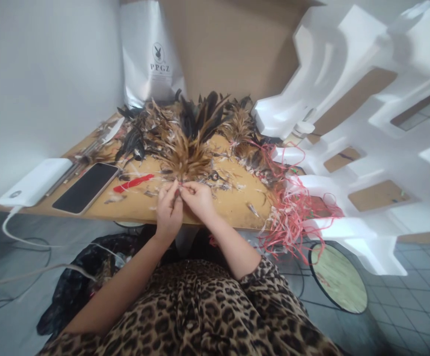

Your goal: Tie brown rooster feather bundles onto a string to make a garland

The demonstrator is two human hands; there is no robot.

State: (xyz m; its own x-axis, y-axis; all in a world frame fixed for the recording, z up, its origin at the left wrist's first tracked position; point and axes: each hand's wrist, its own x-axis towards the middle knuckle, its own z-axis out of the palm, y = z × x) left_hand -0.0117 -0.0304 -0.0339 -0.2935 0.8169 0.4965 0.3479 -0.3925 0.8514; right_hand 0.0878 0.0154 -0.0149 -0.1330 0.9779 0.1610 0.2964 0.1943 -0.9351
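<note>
Feathers (185, 157) we pinch at near end, left hand (169, 210) and right hand (200, 200) both closed on them; phone (86, 188) at left.

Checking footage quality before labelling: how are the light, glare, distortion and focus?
Head view: soft, fairly even light; a sheen on the bag, no harsh glare on the phone; foam stretched toward the right edge; where left hand and right hand meet the feathers, fine detail is soft.
</note>
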